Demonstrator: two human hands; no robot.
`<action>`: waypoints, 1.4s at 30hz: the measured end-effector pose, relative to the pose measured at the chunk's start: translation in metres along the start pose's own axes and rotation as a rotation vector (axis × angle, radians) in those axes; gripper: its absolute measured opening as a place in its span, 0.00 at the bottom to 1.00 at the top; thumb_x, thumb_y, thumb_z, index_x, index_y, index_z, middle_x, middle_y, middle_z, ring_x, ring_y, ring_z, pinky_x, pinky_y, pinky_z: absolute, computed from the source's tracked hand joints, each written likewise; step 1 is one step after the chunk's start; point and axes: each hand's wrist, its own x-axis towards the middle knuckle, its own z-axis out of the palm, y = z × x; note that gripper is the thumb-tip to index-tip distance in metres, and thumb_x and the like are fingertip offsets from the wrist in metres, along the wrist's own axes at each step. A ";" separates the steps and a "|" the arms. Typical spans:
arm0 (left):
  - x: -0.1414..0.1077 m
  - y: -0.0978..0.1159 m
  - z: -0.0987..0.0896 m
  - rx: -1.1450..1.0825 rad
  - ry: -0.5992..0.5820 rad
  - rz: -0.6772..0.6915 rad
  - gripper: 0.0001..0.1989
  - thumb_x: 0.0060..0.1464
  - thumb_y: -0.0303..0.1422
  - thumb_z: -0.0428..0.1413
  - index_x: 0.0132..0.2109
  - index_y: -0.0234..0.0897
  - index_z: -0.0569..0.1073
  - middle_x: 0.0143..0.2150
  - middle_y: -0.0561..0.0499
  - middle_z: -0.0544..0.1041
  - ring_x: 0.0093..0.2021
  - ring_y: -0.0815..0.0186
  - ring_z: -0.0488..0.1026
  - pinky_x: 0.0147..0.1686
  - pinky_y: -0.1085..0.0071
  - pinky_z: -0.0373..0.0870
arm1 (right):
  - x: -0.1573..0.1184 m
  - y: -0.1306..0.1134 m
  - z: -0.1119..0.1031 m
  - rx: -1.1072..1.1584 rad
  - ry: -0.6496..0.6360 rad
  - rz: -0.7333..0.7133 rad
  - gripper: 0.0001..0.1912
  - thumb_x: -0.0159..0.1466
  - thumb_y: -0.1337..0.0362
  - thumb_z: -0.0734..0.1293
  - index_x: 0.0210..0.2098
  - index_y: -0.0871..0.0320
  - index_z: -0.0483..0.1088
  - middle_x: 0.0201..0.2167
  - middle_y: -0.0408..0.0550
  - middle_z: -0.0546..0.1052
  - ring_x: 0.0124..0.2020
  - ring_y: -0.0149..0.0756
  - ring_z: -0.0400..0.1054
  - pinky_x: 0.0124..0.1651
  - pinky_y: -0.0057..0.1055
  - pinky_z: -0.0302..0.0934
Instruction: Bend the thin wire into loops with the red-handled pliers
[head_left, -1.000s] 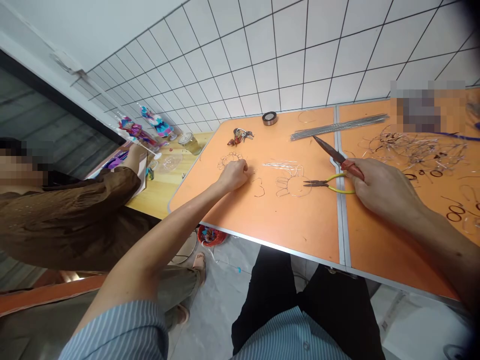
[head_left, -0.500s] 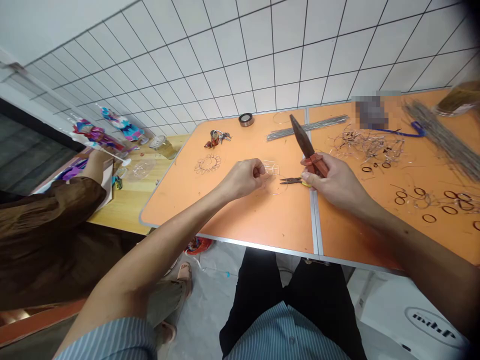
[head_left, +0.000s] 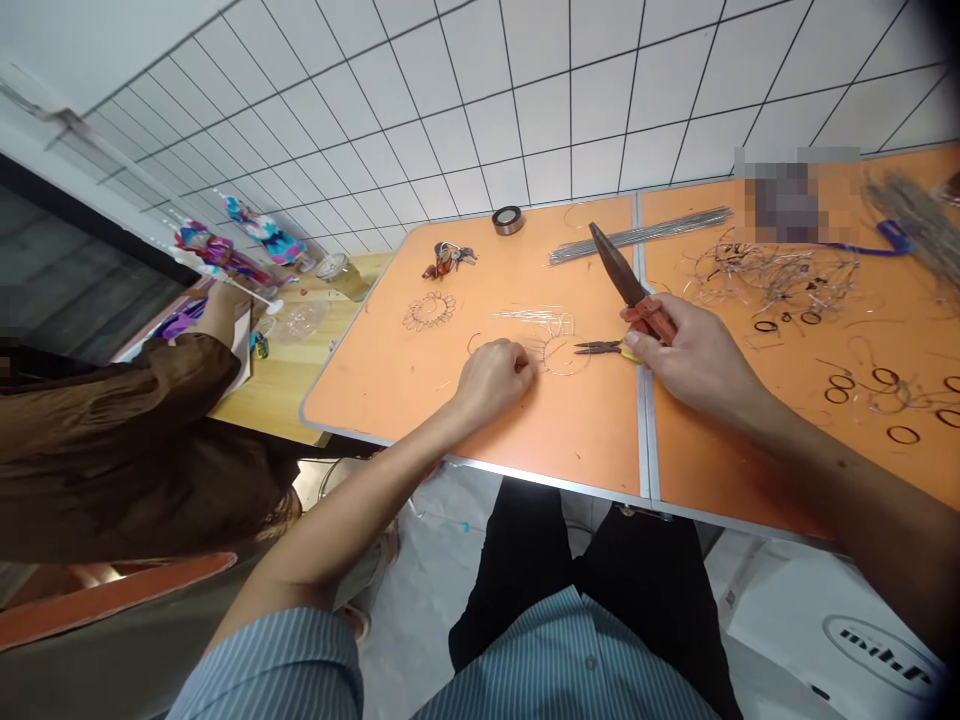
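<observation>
My right hand (head_left: 697, 360) grips a pair of red-handled snips (head_left: 621, 274), their long dark blades together and pointing up and away to the left. Below them, needle-nose pliers (head_left: 598, 348) with a yellow handle lie on the table, partly hidden by that hand. My left hand (head_left: 493, 384) is low over the orange tabletop, fingers closed on what looks like thin wire; the grip itself is mostly hidden. A curved thin wire (head_left: 568, 374) shows beside its fingertips. Short straight wires (head_left: 519, 315) and a small bent wire piece (head_left: 562, 323) lie just beyond.
A looped wire ring (head_left: 429, 312), keys (head_left: 448, 260), a tape roll (head_left: 508, 220) and a rod bundle (head_left: 675, 230) lie farther back. Tangled wire (head_left: 780, 275) and dark rings (head_left: 903, 435) are on the right. At left, a person in a brown garment (head_left: 112, 420) works at a wooden table (head_left: 285, 400).
My left hand has drawn back toward me, away from the short wires, which now show. The right hand still holds the snips in nearly the same pose. The view has shifted slightly.
</observation>
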 end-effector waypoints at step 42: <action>0.040 0.088 0.015 -1.062 -0.039 0.165 0.07 0.67 0.30 0.58 0.37 0.38 0.76 0.30 0.55 0.72 0.31 0.69 0.66 0.34 0.71 0.61 | -0.003 -0.018 -0.009 0.397 -0.004 0.158 0.18 0.66 0.53 0.77 0.50 0.52 0.74 0.38 0.45 0.78 0.30 0.35 0.72 0.29 0.33 0.66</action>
